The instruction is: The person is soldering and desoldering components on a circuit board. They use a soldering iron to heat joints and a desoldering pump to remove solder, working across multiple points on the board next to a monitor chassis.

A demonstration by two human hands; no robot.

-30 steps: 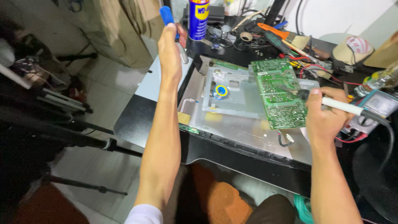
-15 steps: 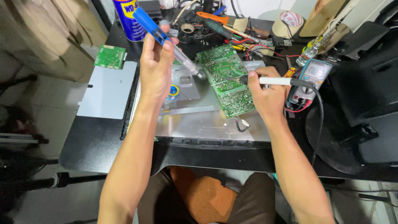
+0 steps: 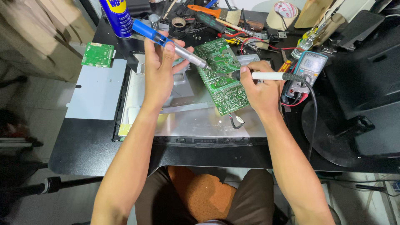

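My left hand (image 3: 160, 71) grips a blue and silver desoldering pump (image 3: 171, 41), its tip angled down onto the green circuit board (image 3: 221, 77). My right hand (image 3: 258, 89) holds a white-handled soldering iron (image 3: 266, 76), its tip meeting the board close to the pump's tip. The board lies tilted on the grey metal back of an opened flat panel (image 3: 196, 121) on the black table (image 3: 83, 146).
A smaller green board (image 3: 98, 55) lies at the left on a grey sheet (image 3: 96, 91). A blue spray can (image 3: 118, 16), tape rolls, a brush and screwdrivers crowd the back. A multimeter (image 3: 308, 68) sits right of the iron; a black monitor stand (image 3: 354, 112) is at the right.
My left hand came back from the far left with the pump and lowered its tip onto the board. The soldering iron moved in to the same spot.
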